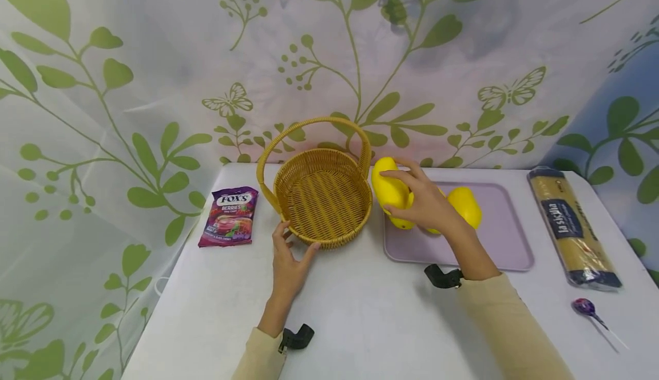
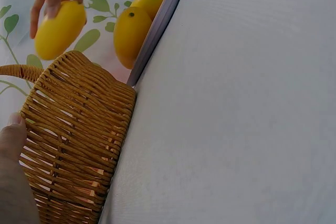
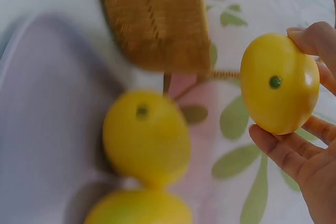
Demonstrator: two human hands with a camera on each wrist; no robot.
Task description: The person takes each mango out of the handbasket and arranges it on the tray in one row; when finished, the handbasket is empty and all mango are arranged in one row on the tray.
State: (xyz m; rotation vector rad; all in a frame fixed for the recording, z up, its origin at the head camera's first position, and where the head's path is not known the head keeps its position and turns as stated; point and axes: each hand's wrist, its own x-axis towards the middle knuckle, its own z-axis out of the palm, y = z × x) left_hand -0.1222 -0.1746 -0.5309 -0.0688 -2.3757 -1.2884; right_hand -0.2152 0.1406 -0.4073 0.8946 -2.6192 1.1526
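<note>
A yellow mango (image 1: pixel 387 184) is pinched between the thumb and fingers of my right hand (image 1: pixel 428 201), raised over the tray's left end beside the basket. In the right wrist view, the green stem spot on this mango (image 3: pixel 278 90) faces the camera. Several more mangoes (image 1: pixel 465 207) lie on the lilac tray (image 1: pixel 496 237), partly hidden by my right hand. My left hand (image 1: pixel 289 268) grips the front left rim of the round wicker basket (image 1: pixel 323 205), whose tall handle arches above it. Nothing lies inside the basket. In the left wrist view, the thumb (image 2: pixel 14 132) touches the woven side.
To the basket's left lies a purple bag of Fox's candy (image 1: pixel 229 217). A long pack of pasta (image 1: pixel 572 228) rests right of the tray, with a lollipop (image 1: pixel 584 307) nearer the front. A leaf-patterned curtain (image 1: pixel 319 54) hangs behind the white table (image 1: pixel 355 323).
</note>
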